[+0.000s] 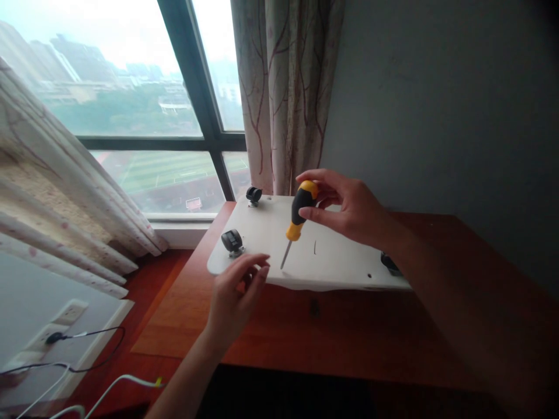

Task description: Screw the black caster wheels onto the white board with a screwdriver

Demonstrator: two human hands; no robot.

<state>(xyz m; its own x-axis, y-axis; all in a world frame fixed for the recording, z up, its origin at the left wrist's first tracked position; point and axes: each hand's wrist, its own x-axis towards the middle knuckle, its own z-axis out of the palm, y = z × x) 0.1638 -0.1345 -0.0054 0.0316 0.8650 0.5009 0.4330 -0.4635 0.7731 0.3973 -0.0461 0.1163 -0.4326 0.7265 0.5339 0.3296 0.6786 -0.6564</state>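
My right hand (349,203) grips a screwdriver (301,205) by its yellow and black handle, fingers at the top end and thumb along the side. The shaft slants down to the left, its tip close to a white board (332,262); contact is unclear. My left hand (236,288) is at the board's front left edge, fingers curved, with a small gap between thumb and forefinger and nothing visible in it. Just behind it stands a black caster wheel (232,240) on the board. Another caster (253,196) stands at the back left corner. A third caster (388,263) is partly hidden by my right arm.
The board lies on a reddish wooden table (183,314). A small dark thin piece (315,247) lies on the board. Left are a window (144,105), curtains (288,87), wall sockets (70,312) with a plugged-in black cord, and a white cable (122,378). A grey wall rises behind.
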